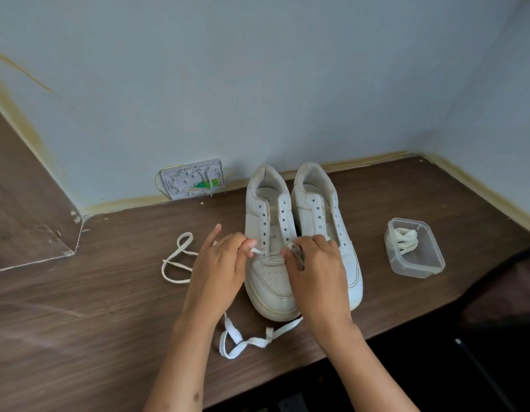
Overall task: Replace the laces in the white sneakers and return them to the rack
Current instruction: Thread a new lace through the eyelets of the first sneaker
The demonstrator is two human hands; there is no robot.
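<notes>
Two white sneakers stand side by side on the brown table, toes toward me: the left sneaker (268, 272) and the right sneaker (323, 209). Most of their eyelets hold no lace. One white lace (245, 341) runs through the lowest eyelets of the left sneaker, and its slack trails over the table in front of the toe and out to the left (176, 260). My left hand (220, 263) pinches one lace end at the left eyelet row. My right hand (314, 269) pinches the other end at the right eyelet row.
A clear plastic tub (418, 263) with another coiled white lace (406, 239) stands right of the sneakers. A grey wall box (192, 178) with yellow wires sits against the wall behind. The table's front edge (376, 334) drops to a dark floor at the right.
</notes>
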